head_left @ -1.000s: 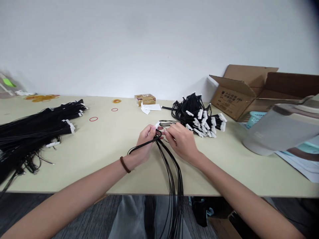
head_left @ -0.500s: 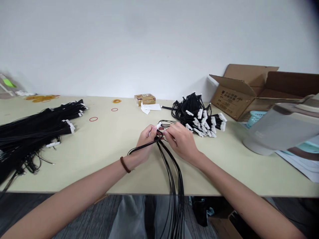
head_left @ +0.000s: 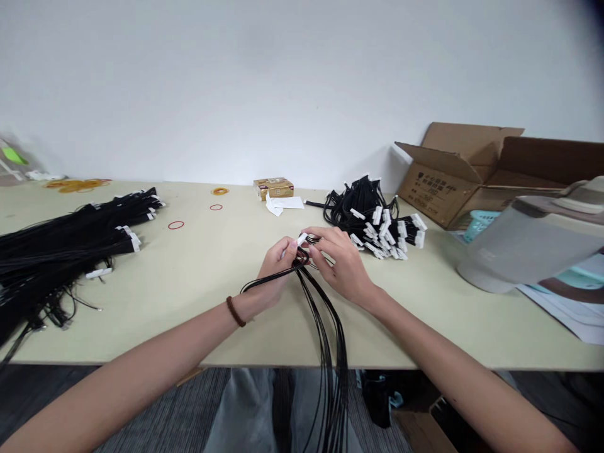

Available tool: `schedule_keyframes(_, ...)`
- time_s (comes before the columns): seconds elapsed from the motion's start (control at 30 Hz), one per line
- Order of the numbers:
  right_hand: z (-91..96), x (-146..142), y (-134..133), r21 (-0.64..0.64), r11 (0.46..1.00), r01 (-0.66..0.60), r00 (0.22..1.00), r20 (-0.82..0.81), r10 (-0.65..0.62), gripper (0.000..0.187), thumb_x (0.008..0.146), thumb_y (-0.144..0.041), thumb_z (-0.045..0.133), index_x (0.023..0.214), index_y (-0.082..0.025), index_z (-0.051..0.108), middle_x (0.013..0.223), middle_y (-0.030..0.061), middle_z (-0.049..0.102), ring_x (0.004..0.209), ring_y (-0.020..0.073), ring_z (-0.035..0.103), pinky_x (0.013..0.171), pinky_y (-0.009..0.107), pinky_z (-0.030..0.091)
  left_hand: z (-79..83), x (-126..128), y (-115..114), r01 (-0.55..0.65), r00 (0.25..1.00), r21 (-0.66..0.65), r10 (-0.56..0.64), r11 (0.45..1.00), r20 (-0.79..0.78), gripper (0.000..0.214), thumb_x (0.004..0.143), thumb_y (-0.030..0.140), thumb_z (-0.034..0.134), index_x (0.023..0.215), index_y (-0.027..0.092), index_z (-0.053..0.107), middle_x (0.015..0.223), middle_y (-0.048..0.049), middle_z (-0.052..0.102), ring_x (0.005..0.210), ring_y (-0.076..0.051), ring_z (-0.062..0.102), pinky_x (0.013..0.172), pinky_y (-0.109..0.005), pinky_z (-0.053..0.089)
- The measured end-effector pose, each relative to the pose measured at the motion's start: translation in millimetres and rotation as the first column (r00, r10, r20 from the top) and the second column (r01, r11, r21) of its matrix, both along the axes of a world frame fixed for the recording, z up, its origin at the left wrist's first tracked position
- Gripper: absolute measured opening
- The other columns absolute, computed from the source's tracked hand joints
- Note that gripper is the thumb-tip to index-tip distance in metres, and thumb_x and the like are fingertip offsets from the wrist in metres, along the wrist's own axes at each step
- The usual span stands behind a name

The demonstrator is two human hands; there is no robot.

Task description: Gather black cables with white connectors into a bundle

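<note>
My left hand (head_left: 274,267) is closed around a bundle of thin black cables (head_left: 325,327) that runs from my fingers down over the table's front edge. A small white connector (head_left: 302,239) sticks up at the top of the bundle. My right hand (head_left: 340,261) meets the left one there, its fingers pinched on the cable ends beside the connector. A dark band circles my left wrist.
A heap of coiled black cables with white connectors (head_left: 377,220) lies behind my right hand. Long straight cables (head_left: 61,242) cover the left of the beige table (head_left: 198,283). Rubber bands (head_left: 176,224), a small box (head_left: 274,187), an open carton (head_left: 467,170) and a white kettle (head_left: 528,242) stand around.
My right hand's fingers have crept slightly up and left toward the white connector. The left hand and the bundle have hardly moved.
</note>
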State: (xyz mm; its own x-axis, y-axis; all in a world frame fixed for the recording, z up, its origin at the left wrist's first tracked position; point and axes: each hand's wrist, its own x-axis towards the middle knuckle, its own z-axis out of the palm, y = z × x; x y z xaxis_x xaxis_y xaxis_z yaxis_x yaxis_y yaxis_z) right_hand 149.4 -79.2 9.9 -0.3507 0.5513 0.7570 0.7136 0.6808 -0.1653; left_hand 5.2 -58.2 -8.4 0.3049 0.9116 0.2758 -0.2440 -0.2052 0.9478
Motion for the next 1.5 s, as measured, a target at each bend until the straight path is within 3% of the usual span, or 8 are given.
schedule_keyframes(0.23,0.2,-1,0,0.024,0.998,0.058,0.997,0.052,-0.059,0.019,0.088,-0.019,0.041,0.073,-0.020,0.052,0.110,0.0026,0.059,0.091,0.0157,0.051,0.077,0.032,0.037,2.8,2,-2,0.051,0.994,-0.078,-0.044,0.996,0.098,0.023,0.079,0.038,0.051,0.073,0.016,0.052,0.073,0.0000,0.053,0.070,-0.010,0.048,0.070,-0.024,0.042)
schedule_keyframes(0.4,6.6,17,8,0.180,0.975,0.134,0.980,0.121,-0.157,0.006,0.085,-0.023,0.049,0.082,-0.019,0.052,0.112,0.0072,0.058,0.101,0.0206,0.049,0.083,0.036,0.039,12.5,-2,0,0.197,0.968,-0.380,-0.119,0.904,0.219,0.011,0.082,0.025,0.047,0.084,0.016,0.053,0.091,-0.0067,0.064,0.075,-0.014,0.060,0.078,-0.032,0.044)
schedule_keyframes(0.6,20.6,50,10,0.445,0.848,0.287,0.919,0.124,-0.375,0.012,0.086,-0.017,0.043,0.089,-0.021,0.054,0.101,0.0060,0.062,0.089,0.0190,0.053,0.075,0.033,0.042,19.2,-11,3,0.386,0.917,-0.451,-0.280,0.805,0.284,0.006,0.079,0.020,0.052,0.075,0.015,0.050,0.108,-0.0099,0.063,0.085,-0.020,0.065,0.092,-0.038,0.040)
schedule_keyframes(0.83,19.0,62,16,0.563,0.724,0.398,0.872,0.011,-0.488,0.010,0.085,-0.029,0.050,0.083,-0.024,0.059,0.086,0.0025,0.066,0.077,0.0174,0.052,0.069,0.032,0.041,17.9,-13,2,0.495,0.868,-0.440,-0.401,0.749,0.293,0.010,0.078,0.025,0.053,0.080,0.015,0.054,0.116,-0.0100,0.060,0.087,-0.024,0.065,0.091,-0.043,0.040)
schedule_keyframes(1.0,13.1,52,12,0.518,0.787,0.336,0.890,0.098,-0.444,0.017,0.085,-0.031,0.049,0.099,-0.029,0.059,0.097,0.0026,0.064,0.089,0.0194,0.052,0.077,0.035,0.039,16.3,-10,2,0.478,0.865,-0.422,-0.329,0.770,0.379,0.009,0.079,0.022,0.052,0.074,0.015,0.055,0.102,-0.0096,0.065,0.095,-0.022,0.061,0.092,-0.041,0.040)
schedule_keyframes(1.13,1.8,31,4,0.596,0.793,0.122,0.899,0.272,-0.342,0.020,0.084,-0.030,0.053,0.102,-0.038,0.057,0.096,-0.0041,0.065,0.082,0.0149,0.053,0.075,0.032,0.038,19.7,-8,1,0.397,0.892,-0.453,-0.219,0.798,0.396,0.010,0.079,0.016,0.050,0.073,0.015,0.058,0.081,-0.0040,0.066,0.078,-0.015,0.060,0.083,-0.034,0.043)
schedule_keyframes(1.23,-5.2,18,1,0.582,0.811,-0.053,0.915,0.353,-0.194,0.020,0.085,-0.020,0.051,0.096,-0.035,0.059,0.094,-0.0079,0.066,0.080,0.0116,0.053,0.074,0.030,0.036,23.2,-7,-2,0.352,0.910,-0.488,-0.169,0.799,0.379,0.016,0.080,0.014,0.047,0.071,0.015,0.059,0.069,-0.0015,0.062,0.065,-0.011,0.054,0.073,-0.028,0.043)
schedule_keyframes(1.5,-12.6,17,7,0.395,0.917,-0.049,0.952,0.295,-0.076,0.020,0.085,-0.019,0.052,0.099,-0.034,0.056,0.092,-0.0086,0.066,0.082,0.0099,0.053,0.077,0.032,0.033,21.1,-4,-4,0.345,0.921,-0.529,-0.171,0.775,0.351,0.015,0.078,0.015,0.049,0.069,0.015,0.061,0.073,-0.0022,0.061,0.068,-0.010,0.053,0.070,-0.025,0.043)
